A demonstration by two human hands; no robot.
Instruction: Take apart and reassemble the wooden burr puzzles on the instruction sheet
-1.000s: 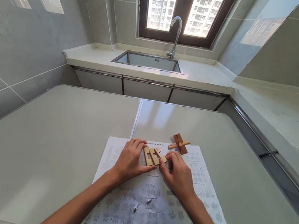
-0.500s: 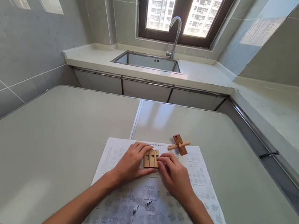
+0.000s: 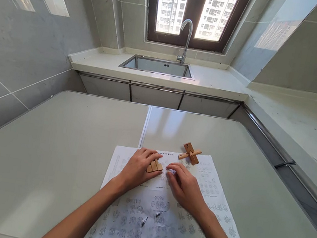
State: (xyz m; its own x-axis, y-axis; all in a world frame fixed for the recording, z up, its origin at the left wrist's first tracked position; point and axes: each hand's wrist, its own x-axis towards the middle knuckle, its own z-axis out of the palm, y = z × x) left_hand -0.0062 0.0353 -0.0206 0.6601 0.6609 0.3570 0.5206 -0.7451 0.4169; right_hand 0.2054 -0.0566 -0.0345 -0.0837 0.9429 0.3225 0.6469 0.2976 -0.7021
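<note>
Small light-wood puzzle pieces (image 3: 155,166) lie side by side, gripped between the thumb and fingers of my left hand (image 3: 140,166); the fingers hide part of them. To their right, my right hand (image 3: 182,182) is apart from the pieces, its fingers loosely curved with nothing visible in them. Beneath both hands is a printed paper sheet (image 3: 162,195) covered with small line diagrams. Past my right hand sit crossed wooden puzzle pieces (image 3: 191,153), a darker flat one and a paler stick, over the sheet's far edge.
The sheet rests on a pale table (image 3: 67,153) with a seam down its middle. Beyond stand a white counter (image 3: 101,59), a sink (image 3: 157,66) and a curved faucet (image 3: 186,39) below a window. Another counter (image 3: 305,113) runs along the right side.
My left hand has shifted slightly left with the wooden pieces, which are now tilted. My right hand, which was touching them, has let go and stays about where it was.
</note>
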